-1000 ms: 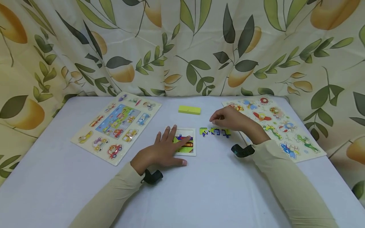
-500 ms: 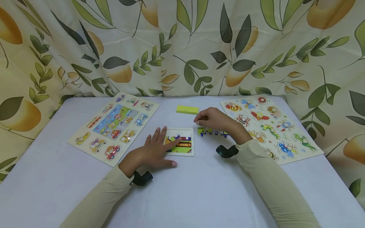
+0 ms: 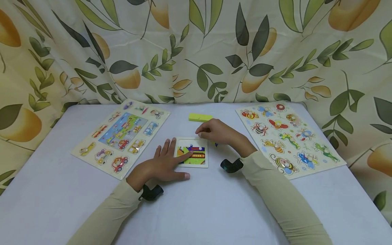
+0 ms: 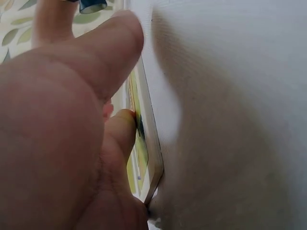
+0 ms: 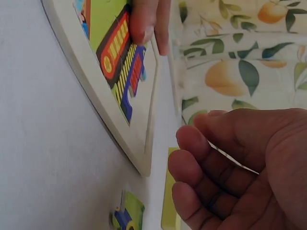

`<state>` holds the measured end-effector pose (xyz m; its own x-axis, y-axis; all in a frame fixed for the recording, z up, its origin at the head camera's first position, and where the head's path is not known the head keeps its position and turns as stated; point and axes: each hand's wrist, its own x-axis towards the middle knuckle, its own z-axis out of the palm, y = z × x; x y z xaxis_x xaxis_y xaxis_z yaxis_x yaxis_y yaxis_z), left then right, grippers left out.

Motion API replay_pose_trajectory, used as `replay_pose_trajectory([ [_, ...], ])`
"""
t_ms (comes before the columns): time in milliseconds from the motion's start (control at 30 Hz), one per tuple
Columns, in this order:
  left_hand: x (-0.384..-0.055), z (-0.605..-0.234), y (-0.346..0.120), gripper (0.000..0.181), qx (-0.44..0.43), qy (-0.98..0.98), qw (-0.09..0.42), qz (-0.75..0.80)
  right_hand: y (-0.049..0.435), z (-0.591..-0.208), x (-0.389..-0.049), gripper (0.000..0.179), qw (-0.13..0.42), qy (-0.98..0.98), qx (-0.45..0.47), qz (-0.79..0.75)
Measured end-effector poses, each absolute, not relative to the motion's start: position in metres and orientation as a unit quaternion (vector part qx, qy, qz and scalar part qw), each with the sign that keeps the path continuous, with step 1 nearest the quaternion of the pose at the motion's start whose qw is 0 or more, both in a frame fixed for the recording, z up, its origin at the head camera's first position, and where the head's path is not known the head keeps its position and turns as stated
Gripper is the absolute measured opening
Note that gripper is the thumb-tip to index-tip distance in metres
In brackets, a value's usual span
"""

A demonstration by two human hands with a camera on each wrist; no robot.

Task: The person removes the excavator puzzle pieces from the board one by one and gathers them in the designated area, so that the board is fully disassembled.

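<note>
My left hand (image 3: pixel 162 165) rests flat with spread fingers at the left side of a small white-framed jigsaw puzzle (image 3: pixel 199 156). One of its fingers lies across the picture of a train; the thumb extends on the tablecloth. The top strip of the frame is bare. My right hand (image 3: pixel 217 131) hovers behind the frame's upper right corner, fingers curled, with thumb and index fingertips together. In the right wrist view no piece shows between those fingertips (image 5: pixel 192 139), though a thin one could be hidden. A loose puzzle piece (image 5: pixel 129 213) lies beside the frame; others are covered by the hand.
A yellow-green block (image 3: pixel 199 117) lies behind the puzzle. To the left lies a vehicle puzzle board (image 3: pixel 88 139), to the right an insect puzzle board (image 3: pixel 324 166). A fruit-patterned curtain (image 3: pixel 205 92) hangs along the back edge of the white-covered table (image 3: pixel 202 211).
My right hand has moved left from above the loose pieces to the frame's upper right corner. My left hand stays on the puzzle; the head view has shifted slightly.
</note>
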<state>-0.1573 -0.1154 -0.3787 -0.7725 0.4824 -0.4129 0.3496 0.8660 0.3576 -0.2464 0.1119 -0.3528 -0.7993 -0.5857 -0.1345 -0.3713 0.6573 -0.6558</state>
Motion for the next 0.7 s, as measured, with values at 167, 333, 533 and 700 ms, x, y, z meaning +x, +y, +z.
replay_pose_trajectory([
  [167,-0.157,-0.379,-0.116,0.082,0.221,0.932,0.255,0.134,0.104,-0.356,-0.246,0.022,0.178,0.892,-0.267,-0.319],
  [333,-0.157,-0.381,-0.119,0.083,0.224,0.930,0.256,0.139,0.093,-0.359,-0.244,0.023,0.183,0.885,-0.286,-0.319],
  [533,-0.157,-0.382,-0.122,0.083,0.233,0.926,0.256,0.148,0.084,-0.363,-0.243,0.023,0.193,0.884,-0.299,-0.304],
  [700,-0.159,-0.384,-0.122,0.084,0.240,0.924,0.259,0.149,0.082,-0.366,-0.243,0.023,0.201,0.884,-0.299,-0.297],
])
